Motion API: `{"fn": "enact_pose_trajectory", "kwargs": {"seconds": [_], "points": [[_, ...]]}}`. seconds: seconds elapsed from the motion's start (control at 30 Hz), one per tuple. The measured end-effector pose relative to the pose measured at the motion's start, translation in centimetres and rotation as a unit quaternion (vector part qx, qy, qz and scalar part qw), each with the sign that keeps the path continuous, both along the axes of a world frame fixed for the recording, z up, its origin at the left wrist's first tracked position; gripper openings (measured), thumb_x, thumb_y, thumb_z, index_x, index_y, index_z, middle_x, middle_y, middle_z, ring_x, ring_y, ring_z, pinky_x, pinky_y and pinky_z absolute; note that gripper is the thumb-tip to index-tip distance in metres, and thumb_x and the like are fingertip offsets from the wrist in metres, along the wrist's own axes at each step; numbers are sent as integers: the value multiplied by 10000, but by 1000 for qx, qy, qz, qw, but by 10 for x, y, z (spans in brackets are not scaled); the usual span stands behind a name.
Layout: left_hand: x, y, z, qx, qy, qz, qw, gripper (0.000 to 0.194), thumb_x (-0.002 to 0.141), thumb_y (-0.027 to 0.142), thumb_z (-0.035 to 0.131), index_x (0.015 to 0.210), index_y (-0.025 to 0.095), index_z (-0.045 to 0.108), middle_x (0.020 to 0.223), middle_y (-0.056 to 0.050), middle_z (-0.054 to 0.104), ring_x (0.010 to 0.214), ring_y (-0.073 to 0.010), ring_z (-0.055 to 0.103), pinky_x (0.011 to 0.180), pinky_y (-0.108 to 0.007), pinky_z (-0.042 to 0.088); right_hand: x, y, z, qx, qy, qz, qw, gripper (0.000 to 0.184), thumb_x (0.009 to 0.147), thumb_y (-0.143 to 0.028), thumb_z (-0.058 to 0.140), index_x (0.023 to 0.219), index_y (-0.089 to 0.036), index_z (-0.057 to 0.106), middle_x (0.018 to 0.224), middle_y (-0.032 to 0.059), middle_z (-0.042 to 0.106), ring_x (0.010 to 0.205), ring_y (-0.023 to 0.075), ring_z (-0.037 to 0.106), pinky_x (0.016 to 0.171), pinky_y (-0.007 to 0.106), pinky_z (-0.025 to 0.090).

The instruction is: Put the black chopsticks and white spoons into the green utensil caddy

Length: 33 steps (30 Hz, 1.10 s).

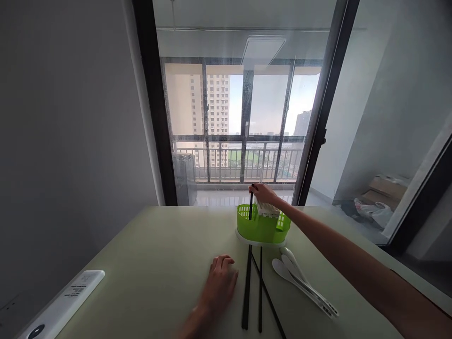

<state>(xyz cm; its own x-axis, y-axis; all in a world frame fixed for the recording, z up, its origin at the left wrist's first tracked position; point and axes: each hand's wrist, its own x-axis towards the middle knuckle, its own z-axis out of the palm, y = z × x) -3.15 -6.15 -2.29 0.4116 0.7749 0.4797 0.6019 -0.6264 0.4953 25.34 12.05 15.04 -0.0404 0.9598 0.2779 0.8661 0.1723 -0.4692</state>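
Observation:
My right hand (263, 193) is closed on the top of a black chopstick (250, 211); whether it pinches one or two is unclear. The chopstick stands upright, its lower end inside the left part of a green utensil basket (257, 230) with latticed sides and a white base. A white bundle (267, 208) sits in the basket behind it, partly hidden by that hand. My left hand (221, 280) rests on the table, fingers loosely bent and apart, holding nothing. Just to its right lie several black chopsticks (260, 296), some crossing. White spoons (300, 278) lie farther right.
The pale green table (148, 263) reaches to a glass sliding door (247, 117). At the left edge lies a long white device (67, 303) with printed text and a dark round button. Cardboard boxes (384, 193) and a plastic bag (377, 214) are on the floor at right.

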Motion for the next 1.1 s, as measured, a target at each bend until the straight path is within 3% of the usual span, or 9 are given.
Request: {"fn": "enact_pose_trajectory", "kwargs": {"seconds": [0.2,0.4,0.53,0.67,0.77,0.87,0.97,1.1], "points": [[0,2,-3,-12,5,-4,1000,212,919,147,581,1121,209,582,1217,-92,622,1174,-255,568,1038,-503,502,-3,-5,7,4,-22,-52,998,346,984,-393,644,1248,-170,631,1227,72,666,1024,218,681,871,418,592],[0,-1,1,-8,14,-1,1000,227,902,120,600,1111,207,586,1212,-92,624,1181,-255,567,1039,-506,499,-18,-35,26,71,-68,-94,991,388,1021,-383,573,1349,-175,557,1137,74,692,936,198,692,834,397,577],[0,-4,4,1,20,0,1000,206,912,134,597,1101,216,588,1207,-85,627,1165,-254,579,1017,-491,514,-38,-77,40,102,-132,-16,986,381,1070,-258,383,1433,-170,460,1028,89,744,867,191,693,739,289,484],[2,-5,7,9,28,3,1000,212,903,125,607,1093,216,591,1197,-81,632,1158,-252,582,1023,-488,510,-56,-136,41,63,-231,146,960,288,1047,-337,433,1243,-267,633,1001,29,765,816,168,695,700,261,417],[3,-6,8,9,35,4,999,213,902,129,614,1095,217,599,1196,-79,637,1158,-249,580,1024,-482,509,-65,-181,25,0,-311,227,923,262,984,-364,525,980,-218,743,871,64,768,762,207,713,671,286,405],[4,-7,8,6,43,3,999,166,916,144,605,1066,214,613,1204,-85,637,1173,-251,573,1030,-485,503,-71,-215,-3,-67,-373,254,890,290,945,-331,557,834,-171,772,787,116,760,736,251,731,638,308,417],[4,-7,8,8,44,2,999,141,920,143,604,1038,218,620,1200,-83,639,1167,-252,575,1028,-489,500,-76,-237,-35,-120,-418,263,861,282,926,-324,589,792,-164,779,802,146,769,771,291,740,633,335,434],[3,-8,7,14,37,0,999,163,908,132,613,1035,232,624,1182,-74,646,1151,-254,585,1010,-489,507,-77,-252,-73,-152,-443,290,834,183,885,-186,605,810,-221,768,824,95,784,764,267,732,609,321,404]]}}
